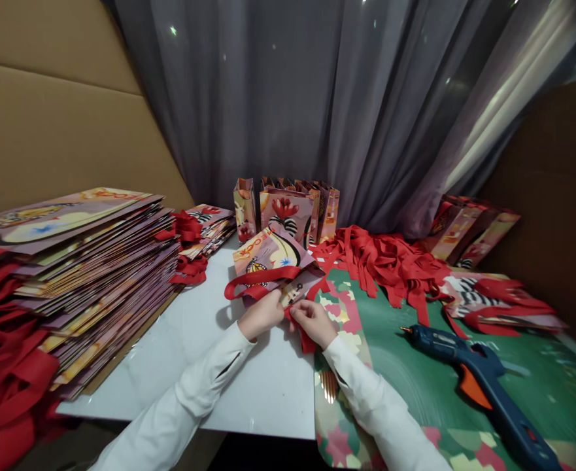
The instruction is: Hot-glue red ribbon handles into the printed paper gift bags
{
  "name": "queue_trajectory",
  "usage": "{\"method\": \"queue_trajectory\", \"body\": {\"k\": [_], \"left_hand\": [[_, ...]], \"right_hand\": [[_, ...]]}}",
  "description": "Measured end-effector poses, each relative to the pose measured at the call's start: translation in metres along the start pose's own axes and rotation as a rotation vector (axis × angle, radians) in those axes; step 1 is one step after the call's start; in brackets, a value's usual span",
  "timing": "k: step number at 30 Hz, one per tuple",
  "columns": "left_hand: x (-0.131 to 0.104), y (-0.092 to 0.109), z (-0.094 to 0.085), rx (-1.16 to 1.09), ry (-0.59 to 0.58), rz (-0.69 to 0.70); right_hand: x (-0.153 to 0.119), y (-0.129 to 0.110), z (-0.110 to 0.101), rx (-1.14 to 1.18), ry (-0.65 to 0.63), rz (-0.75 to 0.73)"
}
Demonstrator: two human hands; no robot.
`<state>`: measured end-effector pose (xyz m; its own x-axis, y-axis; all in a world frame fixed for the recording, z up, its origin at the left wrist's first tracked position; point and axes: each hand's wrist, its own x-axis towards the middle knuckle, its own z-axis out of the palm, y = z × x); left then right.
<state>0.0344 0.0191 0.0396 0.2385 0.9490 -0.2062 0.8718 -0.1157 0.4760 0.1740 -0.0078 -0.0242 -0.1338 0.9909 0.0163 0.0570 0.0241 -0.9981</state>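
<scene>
A printed paper gift bag (295, 258) lies tilted over the white board in the middle, a red ribbon handle (255, 280) looped across its face. My left hand (263, 315) is closed at the bag's near edge and appears to grip it; its fingertips are partly hidden. Close beside it, my right hand (316, 320) pinches a red ribbon (308, 343) whose end hangs below the fingers. Thumb and forefinger of that hand meet at the bag's edge.
A tall stack of flat printed bags (106, 288) stands left, with red ribbons (3, 366) beside it. Upright bags (288, 212) line the back. A red ribbon heap (386, 261) and a blue glue gun (484, 373) lie on the green mat (390, 353) at right.
</scene>
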Motion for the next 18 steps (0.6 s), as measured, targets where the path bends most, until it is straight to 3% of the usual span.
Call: {"method": "queue_trajectory", "body": {"k": [9, 18], "left_hand": [[0.003, -0.004, 0.005, -0.006, 0.008, 0.028], [0.005, -0.007, 0.009, -0.028, 0.026, 0.053]], "right_hand": [[-0.002, 0.008, 0.01, -0.167, 0.223, -0.054], [0.0, 0.009, 0.015, 0.074, 0.182, 0.015]]}}
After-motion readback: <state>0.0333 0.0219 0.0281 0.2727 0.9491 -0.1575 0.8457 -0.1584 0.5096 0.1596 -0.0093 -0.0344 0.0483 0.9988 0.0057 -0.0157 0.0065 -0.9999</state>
